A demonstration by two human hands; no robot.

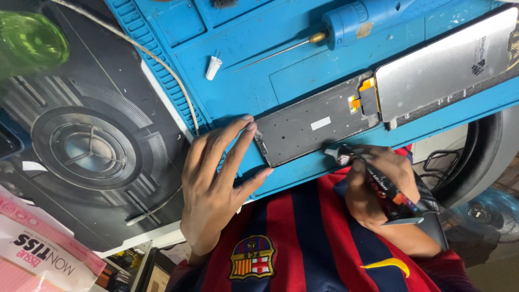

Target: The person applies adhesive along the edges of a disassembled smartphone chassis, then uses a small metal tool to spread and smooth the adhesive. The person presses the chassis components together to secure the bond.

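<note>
The right hand [381, 184] is closed around a small dark glue tube [373, 178], held like a pen. Its pale nozzle is set against the near long edge of the phone frame [316, 127], towards the end where the orange connector [361, 97] sits. The left hand [216, 184] is spread wide and holds nothing; its fingertips [250, 125] are pressed on the opposite short end of the frame, which is thereby steadied.

The frame is laid flat, inner side up, on the blue work mat [254, 65], close to the mat's near edge. Its long axis is seen to run along that edge, and the connector end is pointed at the silver screen panel [448, 65], which is folded open beside it and joined to it there.

The step in hand is judged to be the laying of adhesive along the frame's border. For the next move, a slow, even draw of the nozzle along the edge is called for, with the frame kept pinned and the bead kept off the connector.

Farther back on the mat, a blue-handled tool with a thin needle [346, 24] and a small white cap [213, 67] are noted. A pale cord [162, 70] is run along the mat's left edge.
</note>
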